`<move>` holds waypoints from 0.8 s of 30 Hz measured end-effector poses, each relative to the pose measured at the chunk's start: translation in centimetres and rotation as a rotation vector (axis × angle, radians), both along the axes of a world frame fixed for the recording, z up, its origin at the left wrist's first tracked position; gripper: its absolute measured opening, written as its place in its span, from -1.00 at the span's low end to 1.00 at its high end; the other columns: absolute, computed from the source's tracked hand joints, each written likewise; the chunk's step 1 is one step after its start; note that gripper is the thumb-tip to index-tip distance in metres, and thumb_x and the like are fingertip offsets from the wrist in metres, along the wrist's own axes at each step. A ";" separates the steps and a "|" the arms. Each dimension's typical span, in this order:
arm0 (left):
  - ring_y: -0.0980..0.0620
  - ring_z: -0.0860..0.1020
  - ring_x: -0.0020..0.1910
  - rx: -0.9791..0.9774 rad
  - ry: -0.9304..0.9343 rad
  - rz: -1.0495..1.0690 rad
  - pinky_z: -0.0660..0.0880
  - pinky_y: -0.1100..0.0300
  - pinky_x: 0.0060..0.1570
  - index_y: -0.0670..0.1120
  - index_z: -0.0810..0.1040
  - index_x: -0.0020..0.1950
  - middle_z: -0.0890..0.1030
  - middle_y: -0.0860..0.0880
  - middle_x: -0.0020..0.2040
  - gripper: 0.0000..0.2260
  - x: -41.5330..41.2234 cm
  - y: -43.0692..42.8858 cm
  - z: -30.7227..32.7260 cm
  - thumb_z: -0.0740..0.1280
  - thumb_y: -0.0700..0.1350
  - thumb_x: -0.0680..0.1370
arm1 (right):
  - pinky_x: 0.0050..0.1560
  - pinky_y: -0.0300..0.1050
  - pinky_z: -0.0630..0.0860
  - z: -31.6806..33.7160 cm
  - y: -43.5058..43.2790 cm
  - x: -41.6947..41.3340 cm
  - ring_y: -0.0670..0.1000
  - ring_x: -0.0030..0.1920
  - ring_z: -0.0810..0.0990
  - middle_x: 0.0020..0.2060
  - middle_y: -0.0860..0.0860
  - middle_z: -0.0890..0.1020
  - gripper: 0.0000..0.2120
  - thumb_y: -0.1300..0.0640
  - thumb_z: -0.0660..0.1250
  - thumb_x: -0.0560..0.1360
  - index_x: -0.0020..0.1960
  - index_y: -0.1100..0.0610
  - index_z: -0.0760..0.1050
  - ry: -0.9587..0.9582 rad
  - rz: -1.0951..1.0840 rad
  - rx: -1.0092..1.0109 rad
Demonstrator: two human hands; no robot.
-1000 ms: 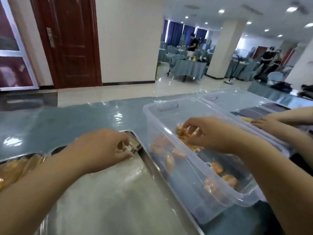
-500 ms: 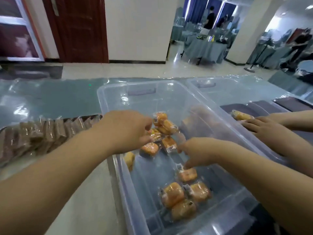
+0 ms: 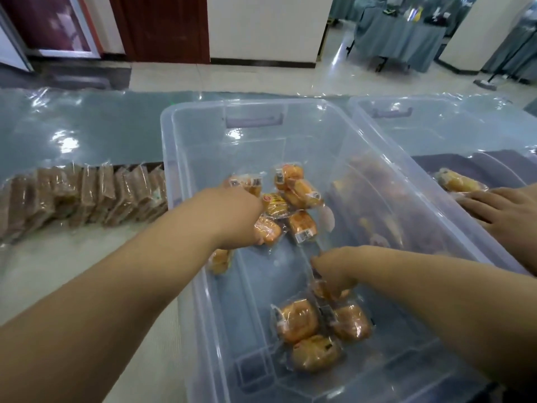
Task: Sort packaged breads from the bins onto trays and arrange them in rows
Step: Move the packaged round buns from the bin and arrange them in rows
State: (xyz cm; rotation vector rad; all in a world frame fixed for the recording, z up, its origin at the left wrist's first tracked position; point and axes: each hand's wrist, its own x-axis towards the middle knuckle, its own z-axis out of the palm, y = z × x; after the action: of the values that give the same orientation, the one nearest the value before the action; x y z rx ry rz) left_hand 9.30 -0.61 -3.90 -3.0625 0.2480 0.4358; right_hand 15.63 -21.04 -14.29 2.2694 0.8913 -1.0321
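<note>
Both hands inside the clear bin (image 3: 250, 103). Left hand (image 3: 236, 219): grip curled round a bread pack (image 3: 268, 231), mid-bin. Right hand (image 3: 334, 269): grip pinching a second pack (image 3: 327, 290), nearer end. Brown packs (image 3: 87, 196) in a row left of the bin.

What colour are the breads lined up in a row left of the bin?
The lined-up breads are brown; head view.

So a second ago the left hand (image 3: 238, 219) was over at the tray (image 3: 58, 271) edge. Now it's swung across into the bin (image 3: 252, 106) and dropped onto the far bunch of orange bread packs (image 3: 299, 190), covering part of one. The right hand (image 3: 334, 269) left that same bunch, pulled back to the near end, and it's now curled down on a pack (image 3: 321, 288) there. The view's tipped down too.
</note>
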 end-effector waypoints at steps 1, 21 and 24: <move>-0.04 0.39 -0.12 0.002 0.015 0.002 0.35 0.14 -0.19 0.00 0.44 -0.06 0.47 -0.03 -0.06 -0.79 0.0 0.0 0.0 0.29 0.13 0.52 | -0.01 -0.07 0.46 -0.3 0.1 0.0 0.12 0.07 0.57 0.13 0.11 0.57 -0.57 0.15 0.41 0.46 0.29 0.15 0.42 -0.026 0.030 -0.006; 0.03 0.40 -0.22 0.052 0.107 -0.022 0.33 0.17 -0.28 0.01 0.36 -0.14 0.36 0.08 -0.30 -0.76 0.1 0.1 -0.1 0.28 0.16 0.52 | 0.17 0.08 0.49 1.1 4.1 -2.9 0.12 0.17 0.44 0.21 0.05 0.41 -0.42 -0.01 0.52 0.34 0.26 0.09 0.38 0.346 -0.066 0.205; 0.02 0.40 -0.22 0.069 0.118 -0.014 0.29 0.17 -0.33 0.00 0.37 -0.14 0.36 0.07 -0.29 -0.75 0.2 0.3 -0.3 0.28 0.16 0.52 | 0.02 0.00 0.51 0.8 4.5 -3.6 0.14 0.15 0.43 0.21 0.06 0.37 -0.36 0.07 0.54 0.33 0.29 0.06 0.30 0.382 -0.112 0.232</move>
State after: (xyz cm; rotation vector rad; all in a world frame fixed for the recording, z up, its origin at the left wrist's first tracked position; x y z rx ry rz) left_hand 9.47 -0.36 -4.16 -2.9702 0.2523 0.6114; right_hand 12.03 -16.58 -13.48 2.3738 1.0942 -1.5175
